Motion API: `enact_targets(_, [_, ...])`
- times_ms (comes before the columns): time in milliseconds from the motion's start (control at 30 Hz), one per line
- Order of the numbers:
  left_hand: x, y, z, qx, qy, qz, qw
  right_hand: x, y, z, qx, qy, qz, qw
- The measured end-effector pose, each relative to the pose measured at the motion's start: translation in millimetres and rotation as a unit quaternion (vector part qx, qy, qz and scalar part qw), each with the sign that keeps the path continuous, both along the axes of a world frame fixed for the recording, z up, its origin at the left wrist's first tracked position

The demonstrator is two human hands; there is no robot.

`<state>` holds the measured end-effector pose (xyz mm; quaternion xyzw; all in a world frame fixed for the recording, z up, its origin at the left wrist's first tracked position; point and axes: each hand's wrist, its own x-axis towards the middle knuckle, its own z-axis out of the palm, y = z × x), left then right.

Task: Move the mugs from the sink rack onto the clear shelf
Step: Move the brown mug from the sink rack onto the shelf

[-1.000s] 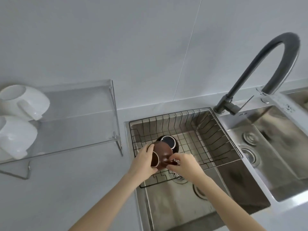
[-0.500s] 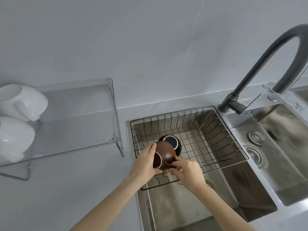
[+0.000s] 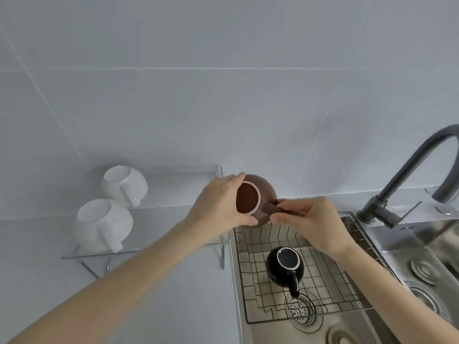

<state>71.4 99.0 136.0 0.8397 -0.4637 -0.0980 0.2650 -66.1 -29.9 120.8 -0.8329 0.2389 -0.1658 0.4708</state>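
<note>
A brown mug (image 3: 267, 192) is held in the air above the back left corner of the wire sink rack (image 3: 323, 289), its bottom turned toward me. My left hand (image 3: 218, 204) cups its body from the left and my right hand (image 3: 310, 219) pinches its handle. A black mug (image 3: 285, 265) sits upside down in the rack, handle toward me. Two white mugs (image 3: 125, 186) (image 3: 103, 220) rest upside down on the left part of the clear shelf (image 3: 173, 194).
A dark grey curved faucet (image 3: 407, 175) rises at the right of the steel sink (image 3: 268, 328). A second basin (image 3: 437, 256) lies further right. A tiled wall (image 3: 223, 95) stands behind. The white counter (image 3: 173, 294) runs under the shelf.
Both hands have lifted the brown mug out of the rack and carried it up and left toward the shelf's right end. The black mug stayed in the rack.
</note>
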Motion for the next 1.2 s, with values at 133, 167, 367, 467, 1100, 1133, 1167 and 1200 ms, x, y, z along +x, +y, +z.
enact_targets(133, [44,13,30,-0.013,0.036,0.052,0.998,54,2,21,0.024,-0.014,0.006,1.0])
enact_targets(167, [55,15,33,-0.012,0.05,0.065,0.997,67,4,24,0.032,-0.014,0.01,0.999])
enact_targets(367, [112,24,23,0.004,0.1,0.114,0.988,130,9,19,0.084,0.04,0.048,0.994])
enact_targets(467, [132,25,10,0.021,0.12,0.126,0.984,151,8,9,0.089,0.06,0.066,0.992])
enact_targets(1100, [165,5,-23,0.085,0.15,0.159,0.972,189,-4,-32,0.023,0.075,0.092,0.993])
enact_targets(1133, [165,4,-23,0.087,0.149,0.16,0.972,189,-4,-33,0.02,0.074,0.094,0.993])
enact_targets(1167, [166,3,-23,0.09,0.149,0.16,0.972,190,-4,-34,0.016,0.074,0.094,0.993])
enact_targets(1200, [166,2,-23,0.092,0.15,0.161,0.971,191,-4,-36,0.007,0.075,0.096,0.993])
